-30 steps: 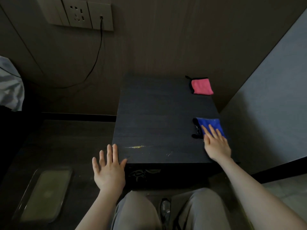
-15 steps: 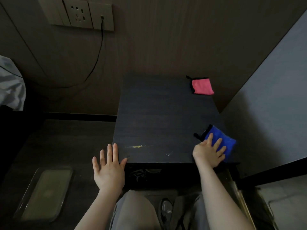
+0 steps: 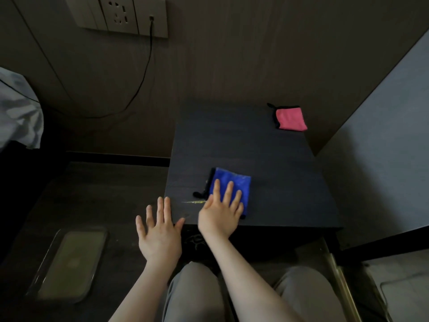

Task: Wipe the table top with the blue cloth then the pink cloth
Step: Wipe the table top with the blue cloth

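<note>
The blue cloth [image 3: 233, 180] lies flat on the dark table top [image 3: 267, 159], near the front left part. My right hand [image 3: 220, 213] presses on it with straight, spread fingers, covering its near half. A yellowish streak [image 3: 192, 201] marks the table just left of the cloth. The pink cloth [image 3: 290, 119] lies folded at the table's far right corner. My left hand [image 3: 159, 231] hovers open at the table's front left corner, its thumb over the edge.
A wall socket [image 3: 120, 16] with a black cable [image 3: 141, 77] hangs on the wall behind. A clear tray [image 3: 69, 261] lies on the floor at lower left. Pale fabric [image 3: 18, 108] shows at the left edge. A grey wall [image 3: 383, 147] bounds the table's right side.
My right hand has slid the blue cloth from the table's front right edge leftward to the front left part, next to the yellowish streak. My left hand has stayed put.
</note>
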